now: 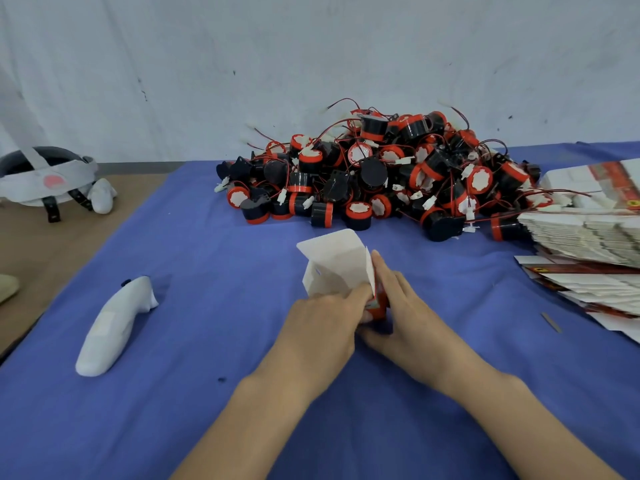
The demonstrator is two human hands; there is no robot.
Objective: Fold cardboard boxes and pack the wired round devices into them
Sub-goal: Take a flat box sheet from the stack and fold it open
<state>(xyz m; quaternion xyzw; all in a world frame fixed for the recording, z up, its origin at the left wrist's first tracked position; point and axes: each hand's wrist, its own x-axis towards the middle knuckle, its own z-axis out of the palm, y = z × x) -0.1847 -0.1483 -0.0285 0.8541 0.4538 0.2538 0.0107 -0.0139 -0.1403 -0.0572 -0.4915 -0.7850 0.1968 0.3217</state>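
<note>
Roughly centre, blue-covered desk (173, 410) carries everything. Big pile of round devices (381, 174), black-red with wires, sits at the far side by the wall. Stack of flat boxes (588, 244) at right edge, touching the pile. Headset (45, 178) far left, off the cloth. White controller (114, 327) lies left of hands. Left hand (322, 327) grips lower end of half-folded box (332, 268), fingers curled; right hand (405, 313) presses straight fingers on its right side. Box flap stands open, near side of pile.

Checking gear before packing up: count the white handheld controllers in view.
2 controllers: one on the blue cloth, left of the carton; one beside the headset, far left.
</note>
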